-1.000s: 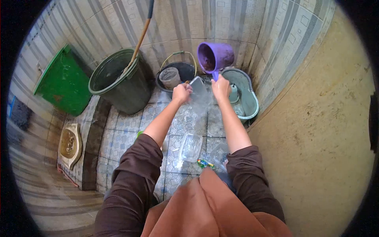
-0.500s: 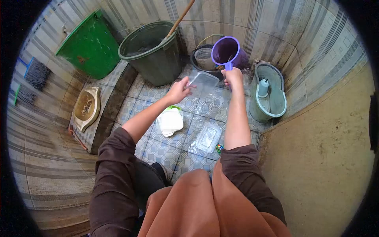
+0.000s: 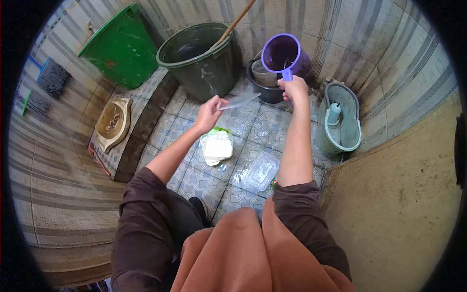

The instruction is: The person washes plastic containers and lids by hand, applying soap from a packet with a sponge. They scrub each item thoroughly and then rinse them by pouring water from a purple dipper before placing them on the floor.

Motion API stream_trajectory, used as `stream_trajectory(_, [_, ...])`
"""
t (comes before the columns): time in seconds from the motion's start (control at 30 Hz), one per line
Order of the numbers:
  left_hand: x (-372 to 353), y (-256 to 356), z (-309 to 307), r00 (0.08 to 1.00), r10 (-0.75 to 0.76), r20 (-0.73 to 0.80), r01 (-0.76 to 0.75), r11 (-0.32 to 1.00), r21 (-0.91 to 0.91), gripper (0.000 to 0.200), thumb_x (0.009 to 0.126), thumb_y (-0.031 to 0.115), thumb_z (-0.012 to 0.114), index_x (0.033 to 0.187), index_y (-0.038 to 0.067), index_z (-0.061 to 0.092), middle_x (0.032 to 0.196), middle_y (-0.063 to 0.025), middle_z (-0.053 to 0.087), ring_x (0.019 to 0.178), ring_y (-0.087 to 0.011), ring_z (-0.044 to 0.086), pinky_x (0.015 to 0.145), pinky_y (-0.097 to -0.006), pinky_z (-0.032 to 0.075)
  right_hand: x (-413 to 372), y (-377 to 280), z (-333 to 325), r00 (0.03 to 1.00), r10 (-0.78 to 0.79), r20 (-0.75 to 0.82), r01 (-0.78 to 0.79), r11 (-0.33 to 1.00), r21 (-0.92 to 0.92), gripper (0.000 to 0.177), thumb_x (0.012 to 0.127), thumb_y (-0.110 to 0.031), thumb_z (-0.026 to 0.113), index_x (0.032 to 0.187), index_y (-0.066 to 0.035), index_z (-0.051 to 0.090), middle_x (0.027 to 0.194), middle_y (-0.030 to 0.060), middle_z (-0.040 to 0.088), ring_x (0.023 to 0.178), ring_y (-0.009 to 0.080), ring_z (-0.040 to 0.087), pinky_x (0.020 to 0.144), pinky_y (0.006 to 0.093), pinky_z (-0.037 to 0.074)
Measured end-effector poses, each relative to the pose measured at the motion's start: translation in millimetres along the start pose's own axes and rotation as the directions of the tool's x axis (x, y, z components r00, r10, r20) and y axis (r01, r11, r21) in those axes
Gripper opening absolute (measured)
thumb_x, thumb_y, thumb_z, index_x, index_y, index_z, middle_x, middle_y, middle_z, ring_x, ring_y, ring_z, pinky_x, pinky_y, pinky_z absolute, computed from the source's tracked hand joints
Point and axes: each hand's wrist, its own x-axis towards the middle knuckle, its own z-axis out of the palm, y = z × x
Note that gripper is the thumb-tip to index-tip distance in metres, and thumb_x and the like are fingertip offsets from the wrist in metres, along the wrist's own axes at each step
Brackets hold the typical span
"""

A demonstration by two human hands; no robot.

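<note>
My left hand (image 3: 208, 115) is closed on the edge of a clear plastic lid (image 3: 241, 100), which now shows nearly edge-on over the floor. My right hand (image 3: 295, 90) grips the handle of a purple water dipper (image 3: 286, 52), its open mouth turned toward me. On the wet tiles below lie a clear plastic container (image 3: 262, 171) and, further left, a stack of white lids (image 3: 217, 149) with a green piece behind it. Something small and colourful by the container is mostly hidden by my right forearm.
At the back stand a large dark green bucket (image 3: 202, 73) with a wooden stick in it and a black pail (image 3: 269, 92). A grey-green tub (image 3: 335, 131) holds a pale blue object at right. A green basin (image 3: 119, 53) and a squat toilet (image 3: 113, 124) are at left.
The lid has tipped from facing me to nearly edge-on. My right hand and the dipper sit slightly higher, and the whole view has shifted a little.
</note>
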Motion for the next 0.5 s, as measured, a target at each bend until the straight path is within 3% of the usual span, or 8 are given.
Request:
stream_trajectory(0.07, [-12, 16, -18, 0.972, 0.231, -0.038, -0.214, 0.943, 0.255, 0.012, 0.062, -0.001, 0.05, 0.069, 0.002, 0.041, 0.088, -0.01, 0.048, 0.088, -0.0277, 0.045, 0.076, -0.0369, 0.036, -4, -3, -2, 1.0, 0.007, 0.03, -0.007, 1.0, -0.017, 0.018, 0.067, -0.021, 0.06, 0.072, -0.003, 0.057, 0.057, 0.0053, 0.055, 0.047, 0.0145, 0.052, 0.043, 0.028, 0.044])
stream_trajectory(0.13, [-19, 8, -39, 0.888, 0.453, 0.076, -0.414, 0.72, 0.556, 0.01, 0.064, 0.001, 0.05, 0.071, 0.004, 0.044, 0.088, -0.0093, 0.048, 0.089, -0.0272, 0.044, 0.079, -0.0383, 0.035, -3, 0, -3, 0.998, -0.028, 0.05, 0.028, 1.0, -0.013, 0.017, 0.067, -0.019, 0.06, 0.071, -0.003, 0.057, 0.058, 0.0052, 0.054, 0.047, 0.014, 0.052, 0.043, 0.0279, 0.044])
stream_trajectory(0.23, [-52, -15, -65, 0.946, 0.286, 0.15, -0.317, 0.734, 0.601, 0.011, 0.066, 0.002, 0.049, 0.077, 0.004, 0.047, 0.088, -0.0091, 0.048, 0.089, -0.0276, 0.045, 0.079, -0.0391, 0.035, 4, 0, 0, 0.992, -0.028, 0.126, 0.039, 0.996, -0.085, 0.014, 0.07, -0.018, 0.059, 0.072, -0.005, 0.055, 0.058, 0.0012, 0.05, 0.044, 0.0082, 0.045, 0.038, 0.0227, 0.039])
stream_trajectory(0.37, [-87, -51, -98, 0.983, 0.174, 0.061, -0.168, 0.707, 0.687, 0.015, 0.067, 0.003, 0.049, 0.083, 0.004, 0.047, 0.089, -0.0098, 0.049, 0.088, -0.028, 0.045, 0.077, -0.0391, 0.037, 8, 4, 3, 0.992, 0.002, 0.128, 0.004, 0.999, -0.047, 0.014, 0.069, -0.018, 0.059, 0.07, -0.005, 0.054, 0.056, 0.0, 0.047, 0.043, 0.0084, 0.043, 0.039, 0.0232, 0.038])
stream_trajectory(0.43, [-100, -59, -111, 0.985, 0.031, -0.171, 0.087, 0.765, 0.638, 0.017, 0.068, 0.004, 0.048, 0.086, 0.004, 0.048, 0.089, -0.0109, 0.049, 0.085, -0.0294, 0.046, 0.073, -0.0391, 0.038, 6, 2, 7, 0.991, -0.015, 0.134, 0.024, 0.998, -0.064, 0.017, 0.068, -0.019, 0.059, 0.071, -0.003, 0.055, 0.057, 0.0037, 0.051, 0.046, 0.0116, 0.048, 0.041, 0.0265, 0.041])
stream_trajectory(0.47, [-105, -64, -115, 0.984, 0.023, -0.179, 0.099, 0.759, 0.643, 0.017, 0.068, 0.004, 0.048, 0.086, 0.004, 0.048, 0.089, -0.0109, 0.049, 0.085, -0.0294, 0.046, 0.073, -0.0391, 0.038, 4, 0, 12, 0.989, -0.025, 0.145, 0.036, 0.997, -0.073, 0.019, 0.067, -0.02, 0.059, 0.072, -0.002, 0.056, 0.058, 0.0055, 0.053, 0.047, 0.0131, 0.05, 0.042, 0.0281, 0.042])
stream_trajectory(0.5, [-109, -71, -121, 0.958, 0.034, -0.286, 0.167, 0.744, 0.646, 0.018, 0.068, 0.003, 0.048, 0.086, 0.004, 0.048, 0.089, -0.0114, 0.049, 0.084, -0.0301, 0.047, 0.072, -0.0388, 0.038, 4, -2, 14, 0.987, -0.023, 0.156, 0.039, 0.994, -0.103, 0.019, 0.068, -0.02, 0.059, 0.072, -0.002, 0.056, 0.059, 0.0052, 0.053, 0.047, 0.0133, 0.05, 0.042, 0.0279, 0.042])
